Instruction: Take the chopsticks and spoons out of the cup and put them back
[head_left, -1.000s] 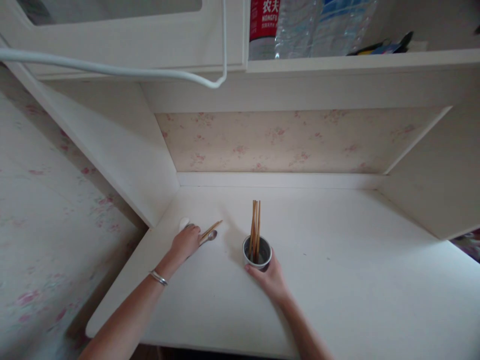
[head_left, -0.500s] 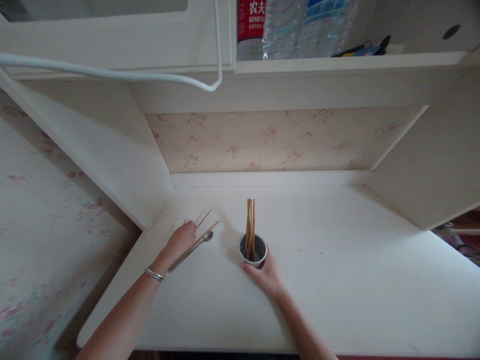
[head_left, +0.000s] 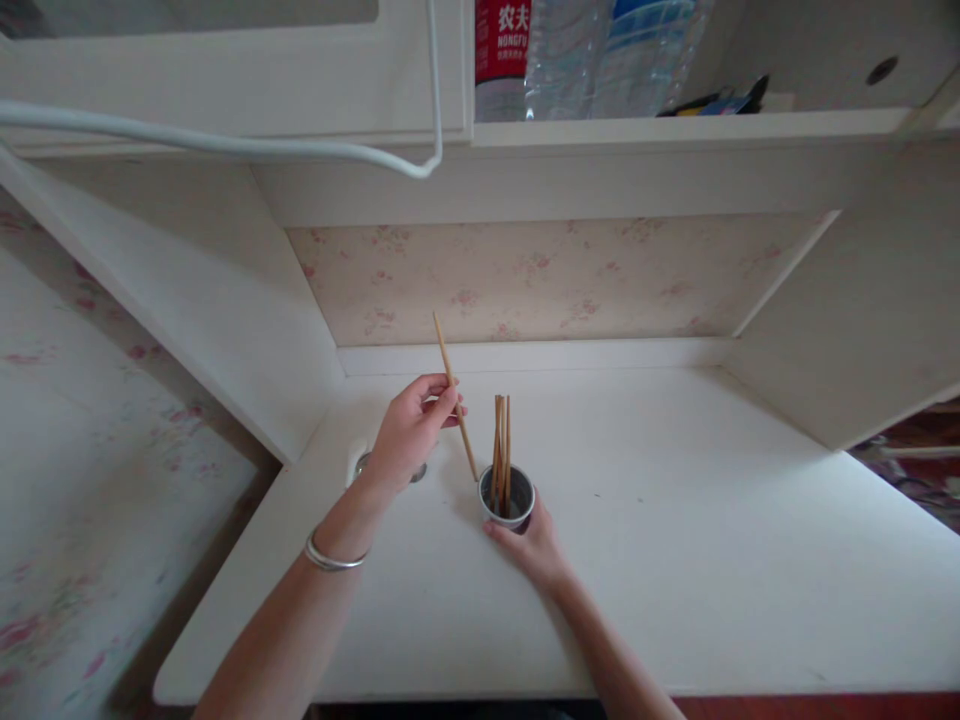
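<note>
A single chopstick [head_left: 466, 441], light wooden in colour, is held aslant just left of the frame's centre. Its upper end crosses in front of the floral wall, and its lower tip points down toward the left rim of a metal cup [head_left: 520, 490]; whether tip and rim touch, I cannot tell. The left hand [head_left: 416, 425] pinches the stick around its middle, thumb pressed against the fingertips, while the other fingers lie loosely bent behind it with slight gaps between them.

The cup stands upright on the white tabletop [head_left: 675, 580], a little below and right of the frame's centre. Several wooden chopsticks [head_left: 508, 445] rise close together from inside it, nearly vertical. The right hand [head_left: 536, 545] clasps the cup from the lower right, its thumb along the near side; its fingers, closed around the right side, are partly hidden.

A silver bracelet [head_left: 334, 564] circles the left wrist, at the lower left of the frame. Near that wrist, a rounded metal piece [head_left: 418, 472] shows on the right and a white object [head_left: 356, 455] on the left, both largely covered by the hand.

Farther out, the floral wall [head_left: 570, 265] spans the middle of the frame. A white cable [head_left: 225, 145] crosses the upper left, and clear bottles [head_left: 562, 60] stand on a shelf [head_left: 675, 130] at the top.
</note>
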